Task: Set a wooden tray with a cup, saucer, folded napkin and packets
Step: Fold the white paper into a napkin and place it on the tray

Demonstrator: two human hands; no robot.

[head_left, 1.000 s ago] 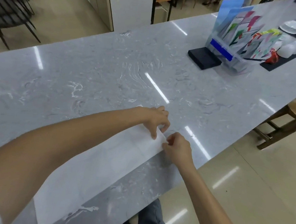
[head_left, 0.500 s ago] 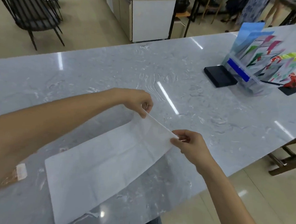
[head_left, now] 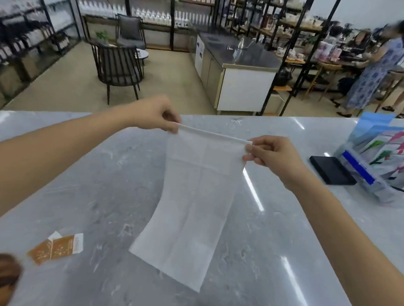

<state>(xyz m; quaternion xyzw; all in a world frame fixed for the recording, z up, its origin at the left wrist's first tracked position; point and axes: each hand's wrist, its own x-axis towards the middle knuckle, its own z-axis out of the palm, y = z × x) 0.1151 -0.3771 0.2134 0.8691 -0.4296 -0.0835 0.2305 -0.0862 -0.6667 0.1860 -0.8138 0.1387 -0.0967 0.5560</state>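
Observation:
A long white paper napkin (head_left: 193,199) hangs above the grey marble counter (head_left: 100,182), its lower end lying on the stone. My left hand (head_left: 156,114) pinches its upper left corner and my right hand (head_left: 269,154) pinches the upper right corner, so the top edge is stretched level between them. An orange and white packet (head_left: 55,248) lies flat on the counter at the lower left. No tray, cup or saucer is in view.
A clear box of coloured packets (head_left: 380,163) and a flat black block (head_left: 332,170) stand at the counter's right. Beyond the counter are a dark chair (head_left: 117,69), a steel cabinet (head_left: 236,72), shelves and two people (head_left: 376,69) at the far right.
Both hands have lifted the napkin's far end up off the counter, from lying flat to hanging. The camera has tilted up, bringing the room behind the counter into view.

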